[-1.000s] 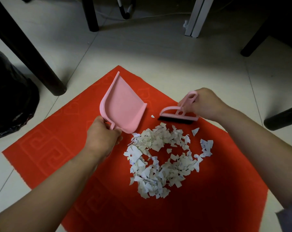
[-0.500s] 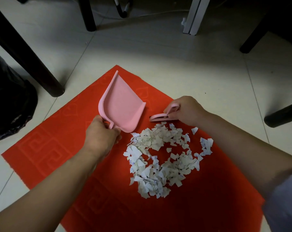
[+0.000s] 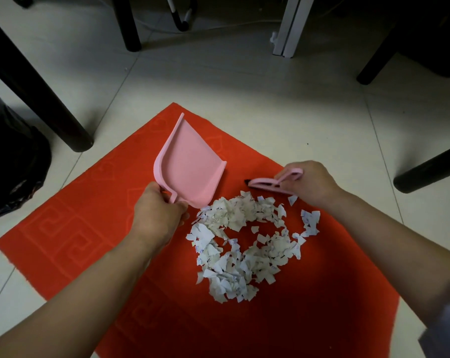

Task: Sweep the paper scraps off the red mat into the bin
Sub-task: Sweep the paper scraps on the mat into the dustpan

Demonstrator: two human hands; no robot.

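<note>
while my left hand (image 3: pixel 158 211) grips the handle of the pink dustpan (image 3: pixel 190 165) and my right hand (image 3: pixel 310 183) grips the handle of the small pink brush (image 3: pixel 268 183), none of the paper scraps (image 3: pixel 244 245) has left the red mat (image 3: pixel 89 220) yet. they lie in a loose heap near the middle of the mat, just in front of both tools, with a few strays toward my right forearm. the dustpan is tipped up on its side with its open mouth facing away from the heap, so i judge the first thing is to turn it round and lay its lip flat on the mat against the near edge of the pile. then i should draw the brush in short, low strokes toward the pan, pressing the bristles lightly so the thin scraps slide rather than flick away, and gather the strays on the right last. the black bin bag (image 3: pixel 14 164) sits on the floor at the far left, well apart from the mat, so the loaded pan will need carrying level. my left wrist is bent inward, knuckles up, the grip closed round the handle. my right hand reaches forward with the brush lying low at the far edge of the heap, its dark bristles showing at the left tip.
</note>
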